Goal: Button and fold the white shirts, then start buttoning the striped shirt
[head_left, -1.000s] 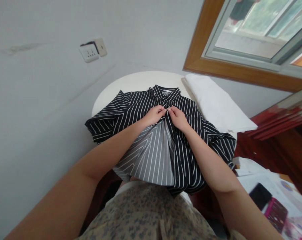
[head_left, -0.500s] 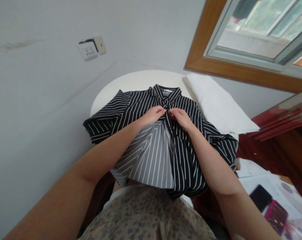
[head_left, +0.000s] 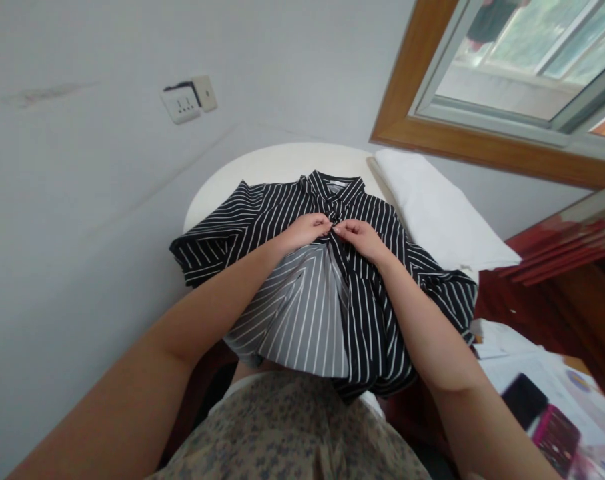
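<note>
A black shirt with white stripes (head_left: 277,210) lies front side up, its collar pointing away from me. Below my hands the front falls apart, and the grey inner side of the back shows. My left hand (head_left: 309,230) pinches the front edge at chest height. Right beside it, my right hand (head_left: 359,237) pinches the same placket, fingertips almost touching the left ones. Any button between the fingers is too small to make out. The shirt's hem hangs over the near table edge towards my lap.
The shirt rests on a round white table (head_left: 222,179) against the wall. Folded white cloth (head_left: 442,207) lies at its right side. A socket (head_left: 182,105) is on the wall. Lower right, a black phone (head_left: 525,400) and a pink-edged device (head_left: 557,437) lie on papers.
My right fingertips have closed in towards my left ones at the placket. The shirt lies as before; the view has shifted slightly.
</note>
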The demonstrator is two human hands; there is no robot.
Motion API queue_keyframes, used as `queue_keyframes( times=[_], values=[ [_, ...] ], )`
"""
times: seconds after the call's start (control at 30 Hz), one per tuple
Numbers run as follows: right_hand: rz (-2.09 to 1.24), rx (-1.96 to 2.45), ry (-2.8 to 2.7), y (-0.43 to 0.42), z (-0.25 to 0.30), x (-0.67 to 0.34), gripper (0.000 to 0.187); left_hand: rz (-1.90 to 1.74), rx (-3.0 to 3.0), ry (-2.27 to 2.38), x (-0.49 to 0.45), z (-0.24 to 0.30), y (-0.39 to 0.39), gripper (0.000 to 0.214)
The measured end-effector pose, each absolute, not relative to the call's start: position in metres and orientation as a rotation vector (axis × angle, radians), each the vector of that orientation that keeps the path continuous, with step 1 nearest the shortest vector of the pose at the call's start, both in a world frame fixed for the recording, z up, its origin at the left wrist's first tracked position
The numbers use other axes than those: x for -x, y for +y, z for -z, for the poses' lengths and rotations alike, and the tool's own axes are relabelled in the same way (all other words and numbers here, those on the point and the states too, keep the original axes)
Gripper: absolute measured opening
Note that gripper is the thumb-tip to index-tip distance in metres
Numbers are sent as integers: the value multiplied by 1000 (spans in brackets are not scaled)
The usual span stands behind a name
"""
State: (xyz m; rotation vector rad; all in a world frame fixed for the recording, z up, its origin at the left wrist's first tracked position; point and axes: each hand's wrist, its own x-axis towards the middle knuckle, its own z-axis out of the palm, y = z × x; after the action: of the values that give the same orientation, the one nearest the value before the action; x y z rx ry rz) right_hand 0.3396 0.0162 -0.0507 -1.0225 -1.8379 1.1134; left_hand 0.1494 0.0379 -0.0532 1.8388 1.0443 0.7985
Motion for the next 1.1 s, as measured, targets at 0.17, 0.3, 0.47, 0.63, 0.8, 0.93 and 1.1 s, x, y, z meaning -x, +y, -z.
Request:
queue_keyframes(
  times=[0.17,0.3,0.47,0.63,0.8,0.93,1.1],
  values=[
    [-854,1151,-1979,8,43,-329,24,-784,-1870,1072,-148,56,39,19],
    [-569,1211,-2105,6,45,-323,7,-776,-1932,1135,-149,52,37,35],
    [-474,1168,-2143,6,50,-321,2,-746,-2043,1138,-150,47,36,37],
    [-505,1186,-2143,5,49,-322,2,-730,-2077,1156,-149,49,38,31],
    [-482,1274,-2142,4,51,-323,7,-761,-2086,1152,-150,52,38,28],
    [-517,1308,-2142,5,50,-325,11,-758,-2050,1175,-150,52,37,31],
    [-669,1205,-2086,8,51,-328,12,-788,-1965,1165,-149,52,37,35]
  ],
)
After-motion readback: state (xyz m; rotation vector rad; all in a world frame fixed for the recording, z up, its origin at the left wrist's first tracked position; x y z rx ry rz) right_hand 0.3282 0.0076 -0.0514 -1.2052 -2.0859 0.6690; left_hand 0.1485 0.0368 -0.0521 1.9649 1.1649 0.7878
